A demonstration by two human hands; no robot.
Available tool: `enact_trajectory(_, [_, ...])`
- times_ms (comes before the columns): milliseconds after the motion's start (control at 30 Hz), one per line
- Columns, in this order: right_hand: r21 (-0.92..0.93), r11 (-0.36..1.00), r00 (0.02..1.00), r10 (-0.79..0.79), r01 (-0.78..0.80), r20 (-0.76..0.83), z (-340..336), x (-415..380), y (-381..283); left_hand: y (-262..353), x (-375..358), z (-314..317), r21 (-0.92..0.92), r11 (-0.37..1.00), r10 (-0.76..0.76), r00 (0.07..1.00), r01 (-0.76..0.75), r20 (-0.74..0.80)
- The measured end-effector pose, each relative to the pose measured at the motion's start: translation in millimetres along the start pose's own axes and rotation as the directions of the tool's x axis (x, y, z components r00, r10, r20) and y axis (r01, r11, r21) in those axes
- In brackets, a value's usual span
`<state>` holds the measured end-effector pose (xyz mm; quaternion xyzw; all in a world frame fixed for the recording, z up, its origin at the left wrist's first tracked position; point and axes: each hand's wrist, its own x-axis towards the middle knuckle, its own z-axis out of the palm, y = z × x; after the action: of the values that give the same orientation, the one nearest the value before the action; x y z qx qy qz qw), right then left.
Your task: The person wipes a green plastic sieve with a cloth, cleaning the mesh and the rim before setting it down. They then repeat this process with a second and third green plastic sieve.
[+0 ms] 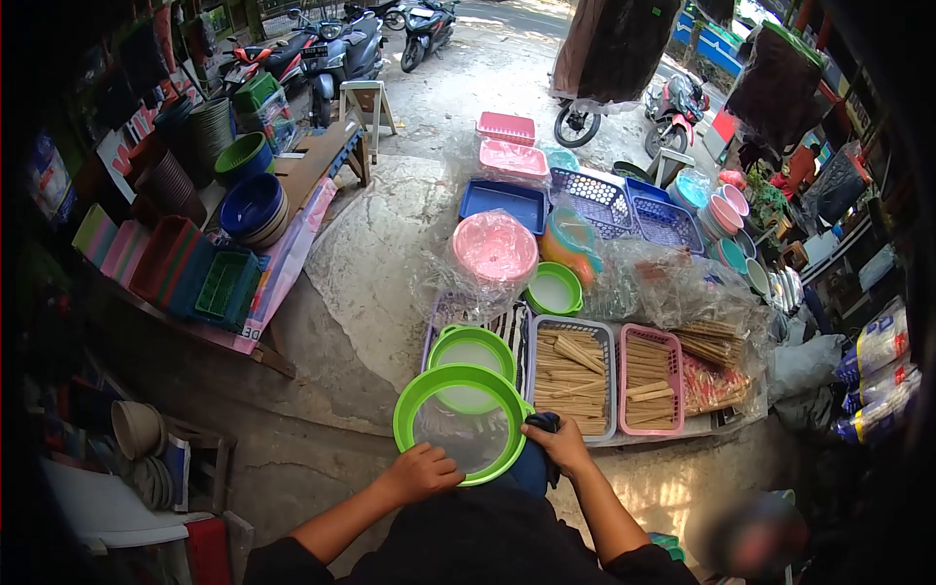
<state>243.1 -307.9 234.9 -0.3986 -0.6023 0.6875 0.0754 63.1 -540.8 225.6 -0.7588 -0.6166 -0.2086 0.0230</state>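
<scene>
A large round green sieve [463, 375] with a pale mesh bottom is held in front of me. My left hand [421, 472] is closed on its near rim at the lower left. My right hand [558, 444] presses a dark blue cloth [544, 422] against the sieve's right rim. A second, smaller green sieve [472, 341] lies just beyond it on the low display table, partly hidden by the held one.
Two baskets of wooden sticks, grey [572, 375] and pink [650, 378], sit right of the sieves. Behind are pink lidded bowls in plastic [494, 249], blue trays [503, 203] and baskets [597, 200]. Stacked basins [252, 208] line a bench at left. Motorbikes [336, 54] are parked beyond.
</scene>
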Motion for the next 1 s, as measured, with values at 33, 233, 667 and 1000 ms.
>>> enact_trajectory(33, [0.073, 0.997, 0.997, 0.028, -0.022, -0.072, 0, -5, 5, -4, 2, 5, 0.015, 1.0, 0.014, 1.0, -0.015, 0.027])
enact_trajectory(233, [0.318, 0.948, 0.945, 0.084, 0.022, -0.315, -25, -12, 33, -9, 36, 11, -0.169, 0.964, -0.222, 0.971, 0.205, -0.092])
enact_trajectory(667, [0.58, 0.811, 0.848, 0.253, 0.077, -0.466, -152, 128, 68, -76, 215, 154, -0.68, 0.153, -0.786, 0.505, 0.717, 0.356])
enact_trajectory(1000, [-0.292, 0.953, 0.936, -0.175, 0.083, -0.306, -297, 305, 79, -204, 356, 295, -0.475, 0.28, -0.757, 0.496, 0.834, 0.426])
